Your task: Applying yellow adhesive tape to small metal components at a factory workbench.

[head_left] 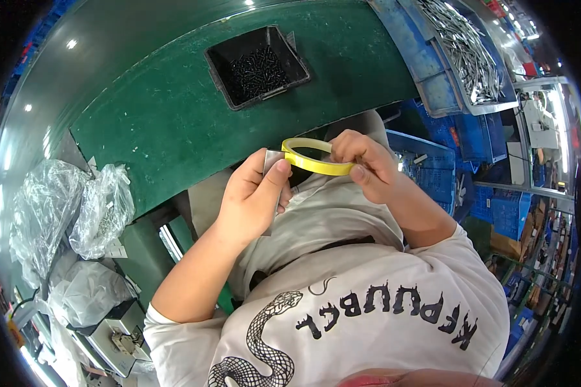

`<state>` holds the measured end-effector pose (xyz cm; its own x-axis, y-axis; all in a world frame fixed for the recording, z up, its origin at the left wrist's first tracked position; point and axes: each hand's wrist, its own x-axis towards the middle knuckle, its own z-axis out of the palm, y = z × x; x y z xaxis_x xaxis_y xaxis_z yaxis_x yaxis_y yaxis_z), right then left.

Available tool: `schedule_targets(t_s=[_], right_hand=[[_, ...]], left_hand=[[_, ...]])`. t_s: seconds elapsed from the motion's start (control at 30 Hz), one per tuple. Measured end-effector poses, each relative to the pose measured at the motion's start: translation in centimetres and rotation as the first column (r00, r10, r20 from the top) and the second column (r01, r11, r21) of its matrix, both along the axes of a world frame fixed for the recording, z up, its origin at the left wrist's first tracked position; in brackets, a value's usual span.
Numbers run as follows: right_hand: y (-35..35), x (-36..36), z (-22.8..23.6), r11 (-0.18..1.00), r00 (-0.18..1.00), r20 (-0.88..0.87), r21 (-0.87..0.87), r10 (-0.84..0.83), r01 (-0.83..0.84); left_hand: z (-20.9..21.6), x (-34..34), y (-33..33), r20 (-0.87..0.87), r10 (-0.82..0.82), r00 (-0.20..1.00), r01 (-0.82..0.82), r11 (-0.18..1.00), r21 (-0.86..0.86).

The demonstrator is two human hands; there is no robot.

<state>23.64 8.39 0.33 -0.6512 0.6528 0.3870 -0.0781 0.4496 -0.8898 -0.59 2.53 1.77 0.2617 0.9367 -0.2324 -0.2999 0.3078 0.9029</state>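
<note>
My left hand (255,193) is closed on a flat grey metal strip (272,163), pinched between thumb and fingers and held roughly upright over my lap. Close by on the right, my right hand (368,162) grips a roll of yellow tape (319,166) by its right side, fingers reaching over the ring. The roll's left side meets the top of the metal strip beside my left thumb. Whether the tape is stuck to the strip there, I cannot tell. My fingers hide the strip's middle.
On the green table (168,129) stands a black bin (265,97) of small dark parts. Clear plastic bags (103,209) lie at the left. A blue crate (436,80) at the upper right holds many thin metal pieces; another blue basket (426,145) sits below it.
</note>
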Motion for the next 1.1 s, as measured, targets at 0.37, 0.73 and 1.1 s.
schedule_targets(t_s=[0.37, 0.73, 1.1], right_hand=[[-0.3, -0.4, -0.2, 1.0, 0.999, 0.031, -0.015, -0.011, 0.012], [-0.5, -0.3, 0.3, 0.989, 0.975, 0.19, 0.111, -0.12, 0.1], [-1.1, -0.8, 2.6, 0.938, 0.918, 0.25, 0.24, -0.307, 0.249]], left_hand=[[0.6, -0.2, 0.0, 0.014, 0.061, 0.998, -0.06, 0.996, -0.064], [0.8, -0.7, -0.2, 0.021, -0.026, 0.999, 0.028, 0.997, -0.078], [-0.4, 0.1, 0.5, -0.464, 0.252, 0.849, -0.193, 0.966, 0.171]])
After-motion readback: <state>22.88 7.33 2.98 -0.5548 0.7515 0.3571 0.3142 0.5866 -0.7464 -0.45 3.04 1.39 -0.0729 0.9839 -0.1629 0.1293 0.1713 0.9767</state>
